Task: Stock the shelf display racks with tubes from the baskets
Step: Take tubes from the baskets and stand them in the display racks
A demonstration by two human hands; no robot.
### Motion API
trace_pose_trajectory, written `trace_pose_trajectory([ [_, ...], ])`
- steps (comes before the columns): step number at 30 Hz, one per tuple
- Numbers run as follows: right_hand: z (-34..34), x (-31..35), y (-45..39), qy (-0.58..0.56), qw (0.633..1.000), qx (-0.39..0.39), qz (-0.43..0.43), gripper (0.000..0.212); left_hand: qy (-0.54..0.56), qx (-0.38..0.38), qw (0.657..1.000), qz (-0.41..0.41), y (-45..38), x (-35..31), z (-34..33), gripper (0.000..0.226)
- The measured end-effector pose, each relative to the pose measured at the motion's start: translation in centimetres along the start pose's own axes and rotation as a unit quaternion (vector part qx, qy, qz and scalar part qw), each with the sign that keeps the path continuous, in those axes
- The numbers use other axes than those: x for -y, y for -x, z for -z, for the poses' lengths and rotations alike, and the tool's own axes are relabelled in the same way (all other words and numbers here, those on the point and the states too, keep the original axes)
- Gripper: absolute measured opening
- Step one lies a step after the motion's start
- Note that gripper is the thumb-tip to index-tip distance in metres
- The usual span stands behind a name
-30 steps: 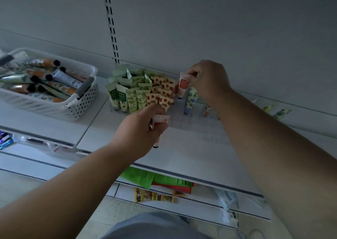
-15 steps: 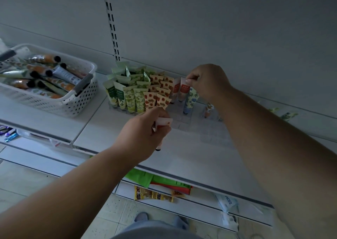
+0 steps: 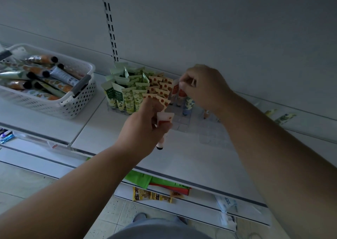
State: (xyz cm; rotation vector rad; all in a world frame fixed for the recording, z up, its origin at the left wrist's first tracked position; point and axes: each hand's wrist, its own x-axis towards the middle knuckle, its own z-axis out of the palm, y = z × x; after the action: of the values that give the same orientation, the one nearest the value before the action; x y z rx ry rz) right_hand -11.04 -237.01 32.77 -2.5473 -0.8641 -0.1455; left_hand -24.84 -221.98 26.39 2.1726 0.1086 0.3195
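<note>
At a shop shelf (image 3: pixel 182 158), a person's right hand (image 3: pixel 202 87) pinches the crimped top of a red-and-white tube (image 3: pixel 179 91), seating it cap-down in the clear display rack (image 3: pixel 184 122) beside the orange-patterned row. The left hand (image 3: pixel 144 131) grips the next tube (image 3: pixel 162 129) (cap pointing down). Best lowered straight, upright, into one free cell. The basket (image 3: pixel 73 100) waits at left.
</note>
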Motion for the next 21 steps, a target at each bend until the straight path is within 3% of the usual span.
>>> trace_pose_trajectory([
  [3,0.2,2.1,3.1,-0.137,0.986,0.097,0.014,0.008,0.050,-0.019,0.998,0.016,-0.5,0.0,-0.1,0.046],
  [6,-0.6,2.5,4.4,-0.147,0.979,0.138,0.009,0.010,0.069,-0.018,0.997,0.024,-0.8,0.0,-0.6,0.047],
  [11,0.1,1.3,4.2,-0.143,0.988,0.052,-0.013,0.004,0.083,-0.015,0.996,-0.001,-0.5,0.9,-1.7,0.037],
  [16,1.0,-0.4,1.6,-0.066,0.990,-0.116,-0.035,0.004,-0.041,-0.003,0.998,-0.045,0.6,4.1,-2.4,0.023],
  [21,-0.1,-0.7,-0.6,-0.029,0.996,-0.085,-0.014,0.011,-0.121,0.053,0.989,-0.068,1.1,6.0,-2.6,0.020],
])
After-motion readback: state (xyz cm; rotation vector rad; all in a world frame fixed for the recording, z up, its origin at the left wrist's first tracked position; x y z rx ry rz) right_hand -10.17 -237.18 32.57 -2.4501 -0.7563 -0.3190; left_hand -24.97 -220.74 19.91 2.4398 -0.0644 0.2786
